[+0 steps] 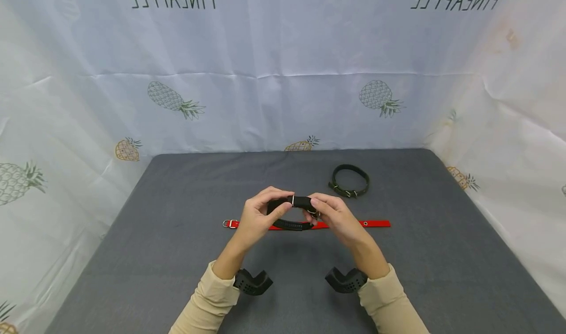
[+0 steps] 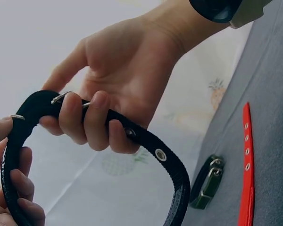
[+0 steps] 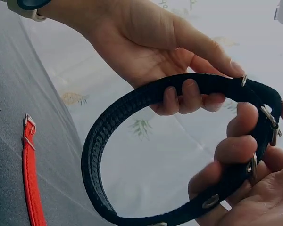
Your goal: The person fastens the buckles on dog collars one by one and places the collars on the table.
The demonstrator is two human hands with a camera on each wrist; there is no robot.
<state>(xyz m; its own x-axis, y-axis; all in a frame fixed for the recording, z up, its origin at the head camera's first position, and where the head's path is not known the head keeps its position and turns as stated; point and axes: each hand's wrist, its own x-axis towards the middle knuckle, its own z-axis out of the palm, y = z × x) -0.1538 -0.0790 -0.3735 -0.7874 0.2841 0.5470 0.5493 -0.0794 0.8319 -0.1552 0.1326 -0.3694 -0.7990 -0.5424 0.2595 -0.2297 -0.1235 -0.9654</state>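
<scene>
A black collar (image 1: 292,225), closed into a loop, is held up by both hands above the table. My left hand (image 1: 261,211) grips its left side, fingers curled round the band and thumb beside a metal keeper loop (image 3: 244,81). On the other side, my right hand (image 1: 338,218) pinches the band around the metal buckle (image 3: 272,120). An eyelet (image 2: 160,154) shows in the strap near the right fingers. Behind and below the hands lies a red collar (image 1: 378,223), stretched flat, its middle partly covered.
A dark green collar (image 1: 368,182), fastened in a ring, lies farther back to the right. The grey cloth-covered table (image 1: 177,265) reaches back to a white pineapple-print curtain (image 1: 283,108). Each wrist carries a black camera mount (image 1: 253,282).
</scene>
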